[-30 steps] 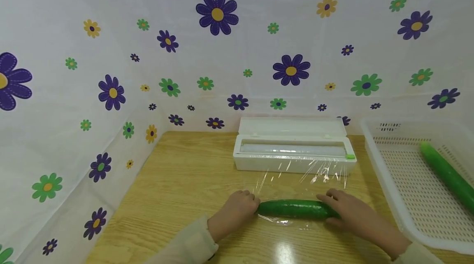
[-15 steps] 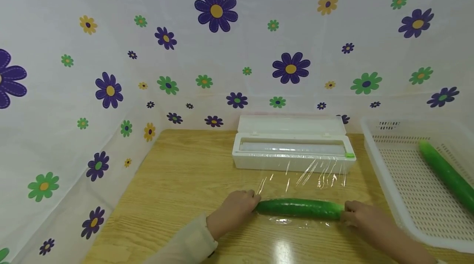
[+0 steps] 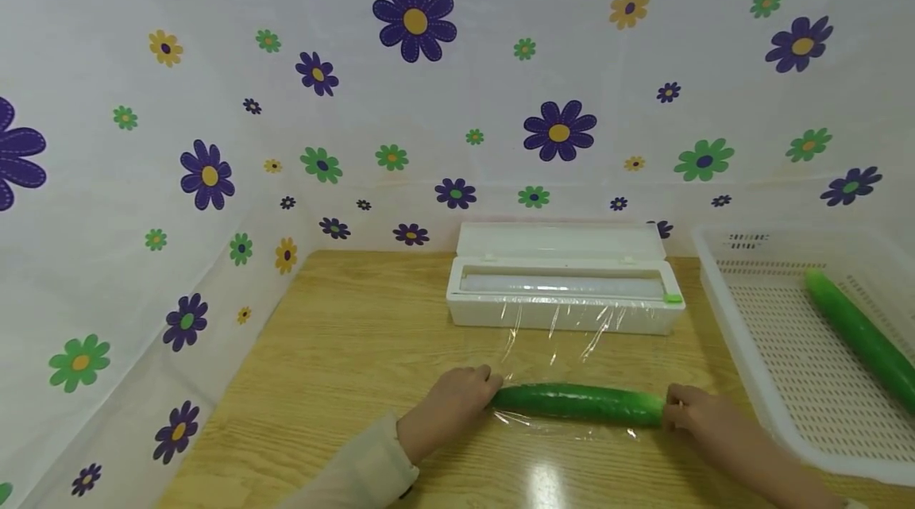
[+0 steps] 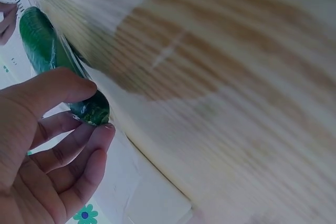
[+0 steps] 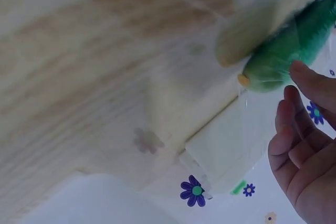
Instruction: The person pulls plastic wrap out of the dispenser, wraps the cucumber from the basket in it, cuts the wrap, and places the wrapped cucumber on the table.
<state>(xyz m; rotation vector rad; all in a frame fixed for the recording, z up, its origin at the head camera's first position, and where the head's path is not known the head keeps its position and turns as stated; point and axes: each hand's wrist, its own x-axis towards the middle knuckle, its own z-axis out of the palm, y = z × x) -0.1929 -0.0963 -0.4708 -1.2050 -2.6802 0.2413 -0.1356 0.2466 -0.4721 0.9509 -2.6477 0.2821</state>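
Observation:
A long green cucumber [image 3: 575, 401] lies crosswise on the wooden table, with clear plastic wrap [image 3: 554, 350] around it. The film runs from a white dispenser box [image 3: 565, 314] down to the cucumber. At the cucumber's dark left end, my left hand [image 3: 450, 406] pinches it between thumb and fingertips, as the left wrist view also shows. My right hand [image 3: 704, 423] holds the pale right end with curled fingers. In the right wrist view, the thumb [image 5: 304, 74] overlaps the wrapped cucumber near its yellowish tip [image 5: 243, 80].
The dispenser's lid [image 3: 561, 239] stands raised at the back, a film roll [image 3: 561, 285] inside and a green slider [image 3: 672, 298] at its right. Beside my right arm sits a white perforated basket [image 3: 750, 382] with another cucumber [image 3: 861, 334]. Flower-printed sheeting surrounds the table.
My right hand has shifted right, from on top of the cucumber to its pale end, which now shows. The left hand stays at the left end. Glints on the film have changed.

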